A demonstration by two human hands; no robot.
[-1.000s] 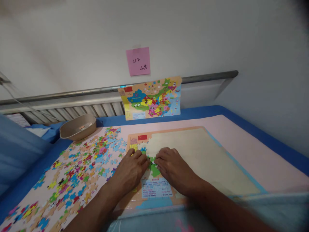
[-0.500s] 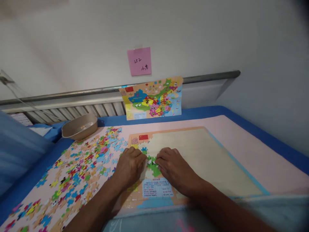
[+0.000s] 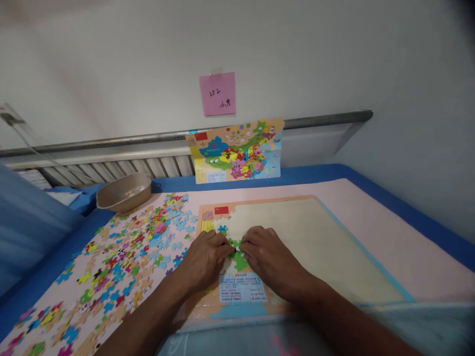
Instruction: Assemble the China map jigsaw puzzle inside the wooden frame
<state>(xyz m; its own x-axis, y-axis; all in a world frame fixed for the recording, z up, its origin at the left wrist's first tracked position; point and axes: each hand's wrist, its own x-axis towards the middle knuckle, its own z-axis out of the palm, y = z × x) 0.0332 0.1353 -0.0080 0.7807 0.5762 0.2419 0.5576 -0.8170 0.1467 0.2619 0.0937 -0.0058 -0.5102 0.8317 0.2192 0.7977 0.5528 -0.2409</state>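
Note:
A cluster of joined green puzzle pieces [image 3: 240,263] with white and black animal figures lies on the left part of the puzzle board [image 3: 297,237]. My left hand [image 3: 208,256] pinches at the cluster's left side, its fingertips over the pieces. From the right, my right hand [image 3: 264,251] has its bent fingers closed on the other edge. The fingers of both hands nearly meet and hide part of the pieces. Just above the cluster is a small blue and green piece [image 3: 222,229]. Below, a text panel [image 3: 243,288] is assembled within the border.
Many loose puzzle pieces [image 3: 115,272] spread over the pink surface [image 3: 374,222] on the left. Behind them stands a beige basin [image 3: 124,194]. A printed map [image 3: 237,153] hangs from a metal rail [image 3: 326,120] under a pink note [image 3: 217,94].
My left hand has shifted right, and its fingertips now cover more of the green pieces. My right hand has stayed nearly in place. The view has moved slightly.

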